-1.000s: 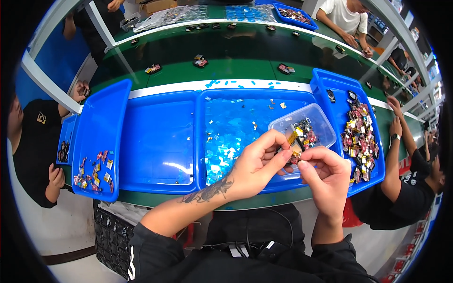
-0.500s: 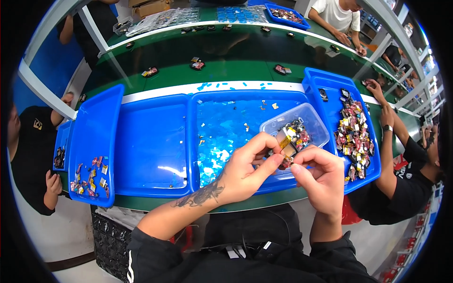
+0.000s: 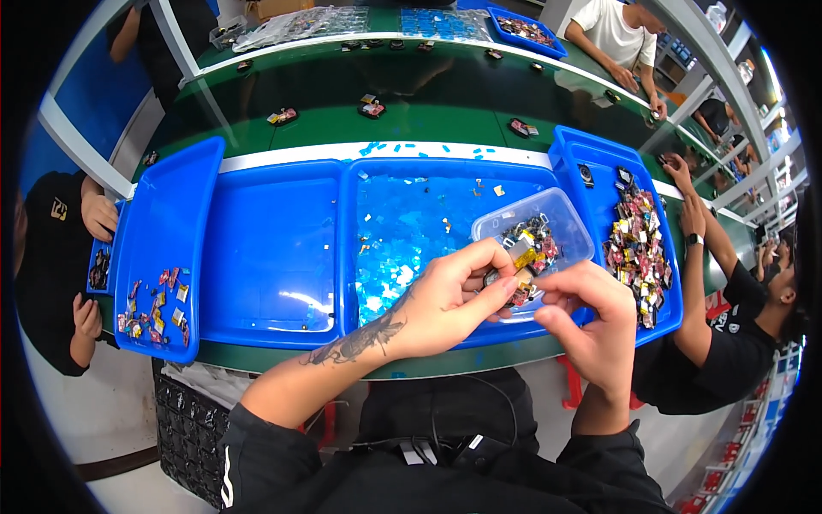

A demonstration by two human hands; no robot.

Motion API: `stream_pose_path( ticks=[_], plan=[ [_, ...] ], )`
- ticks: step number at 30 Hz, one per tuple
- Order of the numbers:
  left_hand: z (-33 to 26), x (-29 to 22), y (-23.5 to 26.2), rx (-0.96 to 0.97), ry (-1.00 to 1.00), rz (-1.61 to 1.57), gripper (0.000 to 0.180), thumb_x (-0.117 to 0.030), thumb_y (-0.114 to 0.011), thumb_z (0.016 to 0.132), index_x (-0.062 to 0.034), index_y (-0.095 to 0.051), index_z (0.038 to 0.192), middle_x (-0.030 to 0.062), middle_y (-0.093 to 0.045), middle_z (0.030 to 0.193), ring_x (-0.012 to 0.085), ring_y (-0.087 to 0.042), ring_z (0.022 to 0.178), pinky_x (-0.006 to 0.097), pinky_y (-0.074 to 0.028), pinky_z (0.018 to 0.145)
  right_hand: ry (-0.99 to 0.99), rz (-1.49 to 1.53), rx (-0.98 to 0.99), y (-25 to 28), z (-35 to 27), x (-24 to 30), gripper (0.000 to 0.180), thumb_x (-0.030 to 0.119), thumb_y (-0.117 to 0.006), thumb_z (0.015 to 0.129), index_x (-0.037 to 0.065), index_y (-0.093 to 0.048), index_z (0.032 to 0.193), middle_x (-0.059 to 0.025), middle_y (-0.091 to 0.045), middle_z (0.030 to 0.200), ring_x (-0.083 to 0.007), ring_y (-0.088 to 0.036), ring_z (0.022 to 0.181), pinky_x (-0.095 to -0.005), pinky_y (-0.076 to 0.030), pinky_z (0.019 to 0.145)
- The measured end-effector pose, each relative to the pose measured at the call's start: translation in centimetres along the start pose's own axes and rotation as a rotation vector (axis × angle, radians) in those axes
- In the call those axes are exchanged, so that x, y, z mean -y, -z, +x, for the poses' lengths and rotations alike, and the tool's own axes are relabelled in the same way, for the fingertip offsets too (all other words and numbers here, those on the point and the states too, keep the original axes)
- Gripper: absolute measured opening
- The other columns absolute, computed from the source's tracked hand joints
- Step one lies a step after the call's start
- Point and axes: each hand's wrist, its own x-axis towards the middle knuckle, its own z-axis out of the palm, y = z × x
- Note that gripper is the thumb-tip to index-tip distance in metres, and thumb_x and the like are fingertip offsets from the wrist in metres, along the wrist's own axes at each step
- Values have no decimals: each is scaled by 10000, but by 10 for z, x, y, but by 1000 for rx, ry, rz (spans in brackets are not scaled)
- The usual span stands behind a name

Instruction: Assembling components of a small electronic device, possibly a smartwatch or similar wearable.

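My left hand [image 3: 449, 301] and my right hand [image 3: 593, 324] meet over the near edge of the middle blue tray [image 3: 445, 193]. Between their fingertips is a small gold and dark part [image 3: 521, 278], pinched by both hands. Just behind it sits a clear plastic tub [image 3: 561, 214] holding several small coloured parts. The tray floor is strewn with light blue and white scraps.
Blue trays stand in a row: a bare one [image 3: 274, 248], a left one [image 3: 163, 231] with a few small parts, a right one [image 3: 638, 248] heaped with parts. A green conveyor [image 3: 428, 94] carries small items. Other people work at left, right and far right.
Both hands have stayed together over the tray edge, shifting slightly while my fingers turn the small part. The view has dipped a little.
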Motion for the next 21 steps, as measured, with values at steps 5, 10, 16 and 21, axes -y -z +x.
stream_pose_path(
  ticks=[5,10,16,21],
  plan=[
    [0,5,-2,-55,-47,5,130,-107,-523,979,-13,-494,1064,68,-606,985,132,-648,933,285,-543,787,-162,182,-65,-18,-1,-12,157,12,-756,748,-4,-687,888,-43,-613,786,-75,-561,639,-202,-424,545],
    [-3,-3,-5,-84,-176,360,338,-42,-556,941,16,-437,1252,143,-606,1137,215,-642,1053,325,-527,912,-294,355,-102,-21,0,-15,106,-2,-720,780,-28,-670,870,-30,-596,774,-61,-551,645,-183,-417,556],
    [-4,0,-6,-123,-264,458,320,-13,-580,908,36,-492,1212,184,-621,1131,256,-652,1045,354,-562,866,-320,429,-125,-30,-2,-18,56,-1,-705,805,-24,-664,834,-7,-583,756,-8,-490,614,-162,-364,534],
    [-2,1,-4,-103,-306,451,278,-25,-560,924,41,-506,1189,159,-640,1077,224,-658,1012,340,-563,860,-243,294,-119,-29,-1,-20,76,9,-727,795,-16,-673,843,-9,-585,759,-21,-501,621,-167,-372,533]
  ],
)
